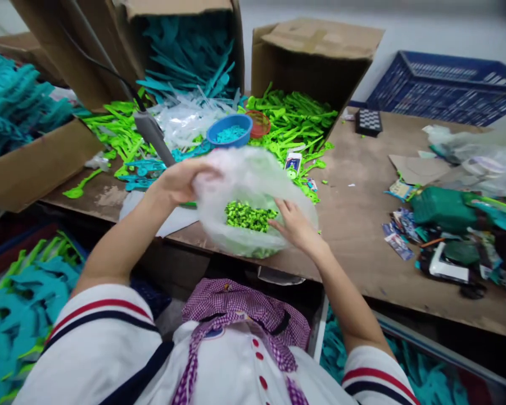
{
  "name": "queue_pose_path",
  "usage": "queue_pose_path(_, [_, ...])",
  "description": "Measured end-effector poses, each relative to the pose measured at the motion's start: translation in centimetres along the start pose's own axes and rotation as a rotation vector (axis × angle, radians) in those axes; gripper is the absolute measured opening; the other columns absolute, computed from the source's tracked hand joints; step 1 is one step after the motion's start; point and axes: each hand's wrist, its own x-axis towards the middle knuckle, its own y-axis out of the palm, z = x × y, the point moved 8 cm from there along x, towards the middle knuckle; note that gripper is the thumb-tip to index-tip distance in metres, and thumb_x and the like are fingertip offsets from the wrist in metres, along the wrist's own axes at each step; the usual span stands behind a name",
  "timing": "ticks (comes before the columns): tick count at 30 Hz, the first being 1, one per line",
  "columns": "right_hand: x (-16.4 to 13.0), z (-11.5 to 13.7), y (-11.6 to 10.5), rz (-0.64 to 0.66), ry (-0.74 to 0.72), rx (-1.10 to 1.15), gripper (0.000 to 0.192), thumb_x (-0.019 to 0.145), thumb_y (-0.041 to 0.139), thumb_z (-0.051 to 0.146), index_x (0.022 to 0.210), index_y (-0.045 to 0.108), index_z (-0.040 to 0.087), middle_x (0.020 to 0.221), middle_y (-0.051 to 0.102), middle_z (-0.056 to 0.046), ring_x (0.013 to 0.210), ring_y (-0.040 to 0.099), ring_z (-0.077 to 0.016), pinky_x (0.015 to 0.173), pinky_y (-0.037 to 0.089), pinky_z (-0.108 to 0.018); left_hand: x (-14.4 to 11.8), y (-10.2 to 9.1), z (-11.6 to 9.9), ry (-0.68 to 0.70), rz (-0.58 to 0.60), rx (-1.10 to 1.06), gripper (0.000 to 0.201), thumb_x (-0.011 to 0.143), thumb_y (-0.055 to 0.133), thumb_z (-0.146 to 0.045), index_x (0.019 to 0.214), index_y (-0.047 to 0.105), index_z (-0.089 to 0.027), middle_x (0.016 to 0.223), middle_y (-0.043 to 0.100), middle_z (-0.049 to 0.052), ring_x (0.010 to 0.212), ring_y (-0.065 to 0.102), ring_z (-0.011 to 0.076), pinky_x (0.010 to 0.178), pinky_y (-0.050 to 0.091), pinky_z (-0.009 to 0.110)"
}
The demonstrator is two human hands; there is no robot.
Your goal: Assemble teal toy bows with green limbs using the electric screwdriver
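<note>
Left hand (177,181) grip pinches the bag (253,185) rim, raised; right hand (294,225) fingers spread inside. Bag mouth faces up, toward the person.

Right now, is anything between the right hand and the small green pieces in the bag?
Nothing visible. The right hand is inside the open clear bag, fingertips at the green pieces; the left hand holds the bag's rim up.

Right fingers (283,216) inside hazy bag (253,174)
</note>
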Motion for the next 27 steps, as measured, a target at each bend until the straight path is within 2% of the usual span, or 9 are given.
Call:
queue_pose_path(3, [-0.7,-5.9,3.7,0.125,0.244,-0.104,0.055,0.091,0.058,0.058,0.125,0.064,0.016,0.117,0.072,-0.018,0.113,0.067,-0.0329,0.095,0.052,-0.04,-1.1,-6.3,7.7,-0.234,0.048,0.417,0.028,0.067,0.078,-0.025,0.091,0.069,-0.014,0.081,0.073,0.011,0.072,0.068,0.0254,0.066,0.057,0.036])
queue_pose_path(6, [-1.8,-9.0,6.1,0.16,0.327,-0.161,0.046,0.09,0.057,0.059,0.102,0.07,0.017,0.098,0.075,-0.018,0.099,0.07,-0.0324,0.088,0.052,-0.039,-3.1,-10.7,10.8,0.121,-0.324,0.801,0.06,0.06,0.083,-0.034,0.114,0.065,-0.018,0.096,0.068,0.011,0.097,0.067,0.0337,0.088,0.055,0.05])
queue_pose_path(8, [-2.2,-10.0,6.8,0.105,0.352,-0.174,0.042,0.09,0.056,0.057,0.096,0.069,0.017,0.095,0.075,-0.018,0.098,0.07,-0.0328,0.089,0.052,-0.042,-6.8,-10.3,11.7,0.451,-0.71,0.956,0.067,0.068,0.078,-0.036,0.13,0.058,-0.021,0.121,0.058,0.016,0.122,0.055,0.0383,0.105,0.046,0.054])
queue_pose_path(10, [-2.4,-10.5,6.8,0.015,0.364,-0.172,0.039,0.09,0.056,0.054,0.098,0.067,0.017,0.098,0.074,-0.019,0.103,0.068,-0.0338,0.093,0.051,-0.044,-9.9,-7.2,13.6,0.66,-0.918,1.035,0.062,0.077,0.073,-0.041,0.134,0.056,-0.025,0.133,0.049,0.018,0.133,0.046,0.0389,0.112,0.039,0.054])
queue_pose_path(12, [-2.7,-10.8,6.8,-0.044,0.362,-0.137,0.037,0.088,0.056,0.05,0.101,0.065,0.016,0.104,0.072,-0.02,0.107,0.065,-0.0345,0.096,0.05,-0.046,-9.0,-3.0,15.7,0.677,-0.761,1.131,0.048,0.079,0.072,-0.047,0.122,0.065,-0.027,0.123,0.056,0.016,0.126,0.05,0.039,0.112,0.037,0.057])
queue_pose_path(14, [-3.4,-11.0,7.0,-0.039,0.366,-0.068,0.035,0.086,0.055,0.047,0.1,0.065,0.017,0.104,0.071,-0.019,0.106,0.065,-0.0342,0.096,0.05,-0.047,-5.6,-0.3,17.3,0.528,-0.511,1.232,0.042,0.081,0.07,-0.049,0.116,0.069,-0.024,0.123,0.06,0.017,0.126,0.051,0.0411,0.111,0.035,0.059])
queue_pose_path(19, [-5.7,-10.8,7.1,-0.051,0.233,0.159,0.043,0.083,0.05,0.043,0.115,0.064,0.02,0.117,0.069,-0.013,0.12,0.059,-0.0298,0.111,0.041,-0.05,1.7,-2.0,15.3,0.323,-0.427,1.178,0.027,0.08,0.071,-0.031,0.101,0.073,-0.014,0.135,0.057,0.025,0.136,0.039,0.0495,0.106,0.035,0.063])
queue_pose_path(24, [-7.1,-13.4,7.3,-0.013,0.31,0.45,0.044,0.077,0.057,0.044,0.111,0.068,0.019,0.108,0.073,-0.01,0.11,0.064,-0.0277,0.103,0.049,-0.047,4.9,-1.5,14.0,0.244,-0.026,0.753,0.012,0.085,0.059,-0.024,0.083,0.069,-0.017,0.091,0.072,0.009,0.095,0.067,0.027,0.085,0.054,0.039])
queue_pose_path(27, [-7.5,-15.6,7.4,0.029,0.477,0.546,0.039,0.071,0.058,0.039,0.101,0.072,0.017,0.092,0.075,-0.007,0.091,0.068,-0.0265,0.085,0.056,-0.043,6.3,-1.8,12.8,0.162,0.014,0.257,0.018,0.087,0.055,-0.028,0.087,0.067,-0.016,0.077,0.071,0.007,0.079,0.068,0.0223,0.074,0.056,0.034])
